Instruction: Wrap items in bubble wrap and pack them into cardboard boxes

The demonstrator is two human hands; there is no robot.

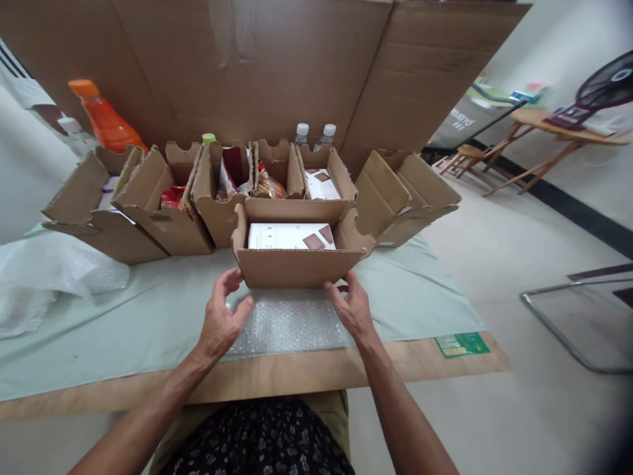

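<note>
An open cardboard box point(297, 264) stands on the table in front of me, with a white packet with brown squares point(291, 235) lying inside. My left hand point(222, 320) hovers at the box's lower left corner, fingers curled and apart, holding nothing. My right hand point(351, 307) sits at the lower right corner, fingertips close to or touching the box wall. Both hands rest over a sheet of bubble wrap point(287, 326) spread on the pale green table cover point(148, 316).
A row of open cardboard boxes point(163, 211) with snack packets stands behind, against a big cardboard sheet point(277, 72). An orange bottle point(106, 122) and two water bottles point(314, 135) stand at the back. Crumpled plastic point(44, 277) lies left. The table's edge and the floor are right.
</note>
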